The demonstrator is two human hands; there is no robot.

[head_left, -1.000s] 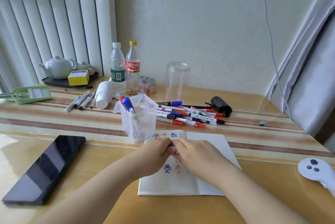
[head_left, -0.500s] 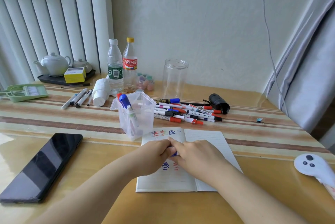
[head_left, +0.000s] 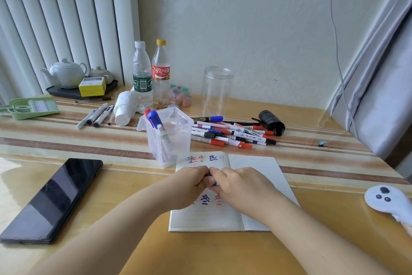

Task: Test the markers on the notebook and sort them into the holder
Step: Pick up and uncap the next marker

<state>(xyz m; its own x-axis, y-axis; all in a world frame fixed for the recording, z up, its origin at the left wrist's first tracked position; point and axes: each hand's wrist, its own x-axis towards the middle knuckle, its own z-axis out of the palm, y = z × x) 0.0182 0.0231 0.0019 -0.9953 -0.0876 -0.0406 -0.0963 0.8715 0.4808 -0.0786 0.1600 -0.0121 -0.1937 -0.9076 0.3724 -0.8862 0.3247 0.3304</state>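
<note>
Glossy yellow tabletop (head_left: 223, 252) with brown stripes across its far half, set against a pale wall.

Left hand (head_left: 189, 185) and right hand (head_left: 243, 187): knuckles together over the open white lined notebook (head_left: 263, 167), fingers of both curled round a small blue-purple marker (head_left: 213, 183), mostly hidden between them.

Notebook: lies flat under the hands; red and blue test scribbles show on the left page, just past the fingertips and beneath the wrists.

Black smartphone (head_left: 51, 201): flat, screen up, well left of the left hand.

White handheld controller with dark buttons (head_left: 388, 201): far right of the right hand, at the picture's edge.

Clear square plastic holder (head_left: 169, 138): just beyond the left hand's fingers, touching or nearly touching the notebook's far left corner; holds a blue-capped marker, a red-capped one and a white one, leaning.

Loose heap of red-, blue- and black-capped markers (head_left: 231, 134): beyond the right hand's fingers, right of the holder.

Black roll (head_left: 270, 125): at the heap's right end.

Four thin pens (head_left: 98, 115): set apart, far left of the holder.

Clear empty plastic jar (head_left: 216, 89), two plastic bottles (head_left: 151, 74) and white teapot on a dark tray (head_left: 66, 72): furthest from the fingers, by the wall.
</note>
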